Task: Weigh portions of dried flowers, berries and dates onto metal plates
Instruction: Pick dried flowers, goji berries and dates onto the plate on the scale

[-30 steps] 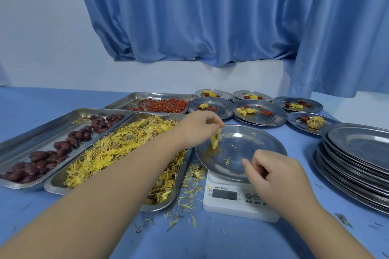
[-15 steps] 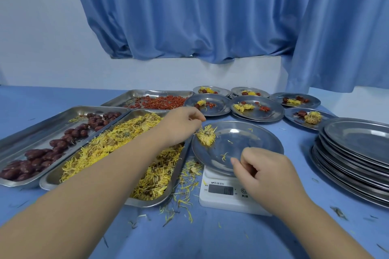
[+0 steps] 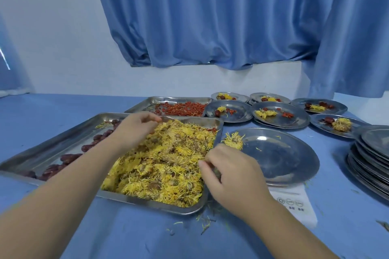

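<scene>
The middle tray (image 3: 220, 127) is heaped with yellow dried flowers (image 3: 168, 164). My left hand (image 3: 134, 130) hovers over its far left corner with the fingers bent down toward the flowers; any hold is hidden. My right hand (image 3: 229, 172) is at the tray's right rim, fingers curled, pinching a small bit of dried flower. To the right, a round metal plate (image 3: 280, 157) sits on the white scale (image 3: 294, 202). One flower clump (image 3: 233, 141) lies at its left edge. Dates (image 3: 69, 156) fill the left tray, and red berries (image 3: 181, 108) the far tray.
Several filled plates (image 3: 282, 114) stand at the back right. A stack of bare metal plates (image 3: 372, 159) is at the right edge. Loose petals (image 3: 204, 223) litter the blue cloth in front of the flower tray. A blue curtain hangs behind.
My left hand left a flower clump on the scale plate and drew back over the flower tray. My right hand shifted left from the scale to the tray's rim. The view swung left.
</scene>
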`<act>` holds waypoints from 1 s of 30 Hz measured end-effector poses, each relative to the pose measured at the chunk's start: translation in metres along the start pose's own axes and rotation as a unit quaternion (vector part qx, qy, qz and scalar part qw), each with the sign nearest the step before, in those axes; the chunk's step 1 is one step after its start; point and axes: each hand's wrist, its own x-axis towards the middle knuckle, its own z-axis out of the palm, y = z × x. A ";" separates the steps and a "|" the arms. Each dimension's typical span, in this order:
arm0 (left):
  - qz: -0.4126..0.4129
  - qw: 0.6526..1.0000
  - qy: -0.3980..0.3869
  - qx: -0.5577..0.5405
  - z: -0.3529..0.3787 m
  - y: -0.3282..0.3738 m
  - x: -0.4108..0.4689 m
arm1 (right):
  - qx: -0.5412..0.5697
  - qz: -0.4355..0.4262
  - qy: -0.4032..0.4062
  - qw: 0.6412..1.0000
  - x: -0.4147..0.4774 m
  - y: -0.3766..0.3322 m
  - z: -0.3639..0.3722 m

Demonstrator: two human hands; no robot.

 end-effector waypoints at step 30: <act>-0.085 0.888 -0.086 0.443 -0.044 -0.164 0.080 | -0.005 -0.033 -0.010 0.999 -0.006 0.014 0.025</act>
